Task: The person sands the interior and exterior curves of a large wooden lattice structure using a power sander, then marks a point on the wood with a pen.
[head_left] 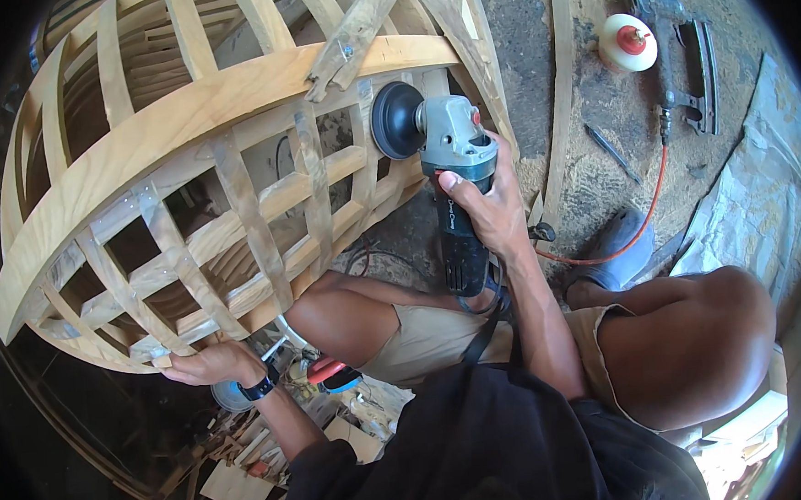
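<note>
My right hand (pixel 492 203) is closed around the body of an angle grinder (pixel 454 150), its thumb lying along the near side. The grinder's round black disc (pixel 396 120) is close against the wooden slats; whether it touches them I cannot tell. A large curved lattice frame of pale wood (pixel 260 199) fills the upper left, with a thick bowed rail running across it. My left hand (pixel 208 365) grips the frame's lower left edge, with some fingers hidden behind the wood. A rough grey-brown wood strip (pixel 351 42) lies across the bowed rail, fixed with a screw.
To the right, a nail gun (pixel 673 50) with an orange hose (pixel 659 202) lies on the dusty floor beside a white and red container (pixel 628 44). A dark pen-like tool (pixel 612 153) and a crumpled sheet (pixel 736 184) are nearby. Wood scraps (pixel 248 456) lie at lower left.
</note>
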A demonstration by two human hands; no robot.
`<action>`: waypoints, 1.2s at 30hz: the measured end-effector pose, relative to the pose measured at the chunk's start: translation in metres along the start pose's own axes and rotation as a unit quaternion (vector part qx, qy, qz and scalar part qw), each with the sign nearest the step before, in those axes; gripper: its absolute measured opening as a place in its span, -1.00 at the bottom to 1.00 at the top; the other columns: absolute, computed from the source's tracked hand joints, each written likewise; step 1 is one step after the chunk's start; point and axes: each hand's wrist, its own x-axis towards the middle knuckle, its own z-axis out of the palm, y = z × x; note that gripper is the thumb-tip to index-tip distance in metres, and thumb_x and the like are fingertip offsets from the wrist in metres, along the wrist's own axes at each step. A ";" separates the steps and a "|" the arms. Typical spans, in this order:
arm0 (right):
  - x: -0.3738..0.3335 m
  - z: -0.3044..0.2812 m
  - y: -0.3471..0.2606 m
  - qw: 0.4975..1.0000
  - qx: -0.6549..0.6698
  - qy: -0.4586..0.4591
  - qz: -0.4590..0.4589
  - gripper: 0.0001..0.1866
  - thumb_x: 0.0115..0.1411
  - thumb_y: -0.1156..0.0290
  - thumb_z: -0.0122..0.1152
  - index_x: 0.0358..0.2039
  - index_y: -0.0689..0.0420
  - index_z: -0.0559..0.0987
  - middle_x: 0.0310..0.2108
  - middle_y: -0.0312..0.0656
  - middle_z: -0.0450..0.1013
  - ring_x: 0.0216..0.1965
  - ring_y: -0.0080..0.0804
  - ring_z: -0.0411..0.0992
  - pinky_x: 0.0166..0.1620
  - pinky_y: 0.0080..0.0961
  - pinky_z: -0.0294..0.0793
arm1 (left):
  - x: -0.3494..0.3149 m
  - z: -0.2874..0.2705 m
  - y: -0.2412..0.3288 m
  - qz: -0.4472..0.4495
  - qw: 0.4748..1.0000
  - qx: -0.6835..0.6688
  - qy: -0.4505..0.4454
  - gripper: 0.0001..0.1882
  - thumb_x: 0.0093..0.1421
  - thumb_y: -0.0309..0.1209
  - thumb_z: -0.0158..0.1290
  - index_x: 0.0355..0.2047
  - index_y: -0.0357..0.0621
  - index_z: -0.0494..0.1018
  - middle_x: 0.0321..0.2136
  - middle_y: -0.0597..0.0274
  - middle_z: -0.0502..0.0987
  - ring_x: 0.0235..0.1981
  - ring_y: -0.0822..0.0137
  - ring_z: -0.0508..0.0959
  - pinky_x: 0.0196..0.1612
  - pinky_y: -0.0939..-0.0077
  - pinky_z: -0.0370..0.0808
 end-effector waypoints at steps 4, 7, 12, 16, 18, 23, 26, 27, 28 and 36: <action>0.005 -0.004 0.008 0.999 0.019 0.015 0.037 -0.19 0.07 0.19 0.39 0.19 0.32 0.19 -0.05 -0.01 0.41 -0.04 -0.32 0.42 0.09 -0.39 0.38 | -0.002 0.004 -0.002 0.023 1.000 0.014 0.016 -0.52 0.32 -0.22 -0.12 -0.02 -0.48 0.40 -0.05 -0.11 0.42 -0.05 0.12 0.46 -0.01 0.14 0.45; 0.005 -0.006 0.005 0.999 0.012 0.008 0.039 -0.19 0.07 0.19 0.39 0.18 0.32 0.19 -0.06 -0.02 0.42 -0.05 -0.33 0.42 0.08 -0.40 0.38 | -0.001 0.004 0.002 -0.015 0.999 -0.013 0.026 -0.52 0.31 -0.22 -0.12 -0.01 -0.47 0.40 -0.05 -0.12 0.43 -0.04 0.10 0.46 0.01 0.14 0.45; 0.006 -0.005 -0.010 0.998 0.030 0.006 0.051 -0.20 0.08 0.21 0.39 0.18 0.32 0.18 -0.07 -0.04 0.43 -0.04 -0.36 0.41 0.08 -0.40 0.38 | 0.002 0.002 -0.006 -0.021 0.999 0.003 0.039 -0.57 0.30 -0.29 -0.16 -0.07 -0.45 0.47 -0.08 -0.10 0.47 -0.10 0.10 0.47 0.02 0.21 0.40; 0.008 -0.007 -0.005 0.998 0.035 0.007 0.048 -0.20 0.09 0.23 0.39 0.19 0.33 0.18 -0.06 -0.05 0.43 -0.04 -0.38 0.41 0.08 -0.41 0.38 | 0.002 0.002 -0.005 -0.026 0.999 -0.005 0.040 -0.57 0.30 -0.29 -0.17 -0.08 -0.45 0.48 -0.08 -0.10 0.48 -0.11 0.10 0.47 0.02 0.21 0.40; 0.008 -0.006 -0.006 0.999 0.032 0.012 0.042 -0.20 0.09 0.23 0.39 0.19 0.33 0.17 -0.06 -0.05 0.43 -0.04 -0.39 0.41 0.08 -0.41 0.38 | 0.002 0.002 -0.006 -0.019 0.999 0.001 0.039 -0.56 0.31 -0.28 -0.18 -0.06 -0.46 0.46 -0.07 -0.10 0.47 -0.10 0.11 0.47 0.02 0.21 0.40; 0.010 -0.004 -0.008 0.997 0.050 0.010 0.050 -0.19 0.09 0.24 0.40 0.19 0.32 0.17 -0.07 -0.06 0.44 -0.04 -0.40 0.41 0.09 -0.42 0.37 | -0.003 0.012 0.008 -0.056 0.995 -0.074 0.041 -0.53 0.31 -0.27 -0.20 -0.01 -0.47 0.42 -0.04 -0.10 0.46 -0.07 0.14 0.47 0.04 0.19 0.41; 0.011 -0.004 -0.009 0.997 0.054 0.007 0.048 -0.20 0.09 0.26 0.40 0.20 0.32 0.16 -0.06 -0.06 0.44 -0.04 -0.40 0.41 0.09 -0.42 0.37 | 0.000 0.008 0.002 -0.050 0.997 -0.041 0.035 -0.52 0.31 -0.23 -0.19 -0.02 -0.47 0.41 -0.05 -0.09 0.46 -0.08 0.15 0.47 0.03 0.19 0.42; 0.011 -0.004 -0.008 0.997 0.055 0.006 0.047 -0.20 0.09 0.26 0.40 0.20 0.32 0.16 -0.06 -0.06 0.44 -0.04 -0.40 0.41 0.09 -0.42 0.37 | 0.001 0.007 0.001 -0.059 0.996 -0.050 0.032 -0.52 0.32 -0.22 -0.19 -0.03 -0.46 0.41 -0.06 -0.08 0.46 -0.08 0.15 0.47 0.03 0.20 0.43; 0.011 -0.004 -0.008 0.997 0.060 0.007 0.049 -0.20 0.09 0.26 0.40 0.20 0.32 0.17 -0.06 -0.06 0.44 -0.04 -0.40 0.41 0.09 -0.42 0.37 | 0.001 0.007 -0.001 -0.069 0.995 -0.059 0.029 -0.52 0.32 -0.22 -0.19 -0.04 -0.45 0.41 -0.07 -0.08 0.46 -0.09 0.15 0.47 0.02 0.21 0.43; 0.012 -0.005 -0.001 0.994 0.083 0.007 0.067 -0.22 0.10 0.28 0.40 0.19 0.31 0.18 -0.08 -0.09 0.44 -0.06 -0.42 0.41 0.09 -0.43 0.37 | 0.004 0.001 -0.013 -0.076 0.994 -0.072 0.015 -0.56 0.32 -0.25 -0.20 -0.04 -0.44 0.38 -0.15 -0.11 0.48 -0.16 0.11 0.51 -0.07 0.20 0.50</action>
